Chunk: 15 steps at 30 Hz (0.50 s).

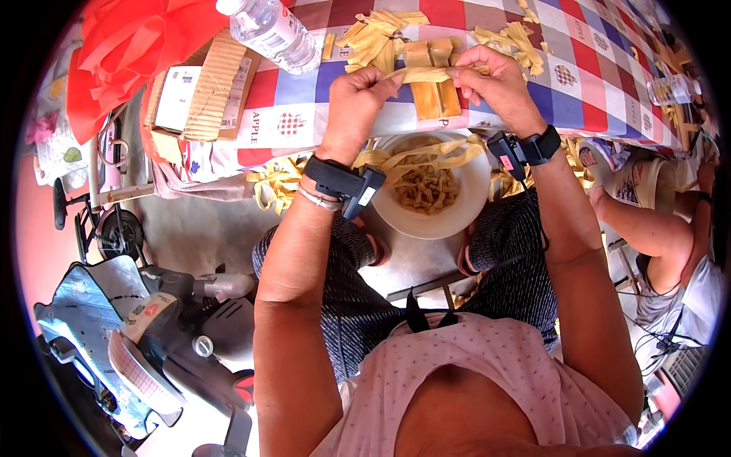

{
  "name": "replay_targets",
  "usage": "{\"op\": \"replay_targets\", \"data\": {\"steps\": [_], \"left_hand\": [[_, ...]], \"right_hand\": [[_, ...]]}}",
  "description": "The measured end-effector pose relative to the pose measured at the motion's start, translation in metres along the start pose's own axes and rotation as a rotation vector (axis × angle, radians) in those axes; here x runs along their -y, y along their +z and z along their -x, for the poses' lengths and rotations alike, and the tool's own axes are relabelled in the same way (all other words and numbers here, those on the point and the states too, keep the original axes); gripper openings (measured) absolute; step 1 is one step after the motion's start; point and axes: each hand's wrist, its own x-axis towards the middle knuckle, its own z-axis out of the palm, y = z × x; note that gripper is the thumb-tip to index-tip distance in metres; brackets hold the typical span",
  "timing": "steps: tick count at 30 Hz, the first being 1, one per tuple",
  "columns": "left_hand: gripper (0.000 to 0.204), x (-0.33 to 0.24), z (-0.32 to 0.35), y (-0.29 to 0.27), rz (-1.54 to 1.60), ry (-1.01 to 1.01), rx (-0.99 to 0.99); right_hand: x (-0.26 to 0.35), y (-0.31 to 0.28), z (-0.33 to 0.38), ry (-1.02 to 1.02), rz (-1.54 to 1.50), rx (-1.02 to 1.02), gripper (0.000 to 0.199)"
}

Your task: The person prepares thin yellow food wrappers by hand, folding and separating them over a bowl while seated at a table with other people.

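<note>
A flat yellow strip (426, 75), which looks like tofu skin, is stretched level between my hands above the table edge. My left hand (358, 103) pinches its left end between thumb and bent fingers. Thumb and fingertips of my right hand (495, 84) close on the other end. Just under the strip, a golden-brown, wooden-looking block (435, 103) lies on the checked tablecloth. Below my hands, a white bowl (464, 213) holds many small knotted yellow pieces (426, 189), with long loose strips (403, 161) draped over its far side.
Piles of yellow strips (373, 42) lie on the table (304, 99). At the left are a clear bottle (278, 38), an open cardboard box (217, 91) and a red bag (114, 61). A scooter (175, 320) stands lower left. Another person's arm (647, 221) is at the right.
</note>
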Motion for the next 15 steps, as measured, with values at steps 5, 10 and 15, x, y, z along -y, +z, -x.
{"op": "replay_targets", "data": {"steps": [5,10,15], "left_hand": [[0.030,-0.001,0.007,0.012,-0.312,0.048,-0.079],[0.024,-0.005,0.041,0.004,0.044,-0.100,0.066],[0.018,-0.032,0.075,0.027,0.223,-0.156,0.255]], "right_hand": [[-0.016,0.001,0.003,0.002,0.270,-0.090,0.015],[0.016,0.024,0.046,-0.306,0.518,-0.036,0.013],[0.015,0.057,0.059,-0.830,0.785,-0.140,0.020]]}}
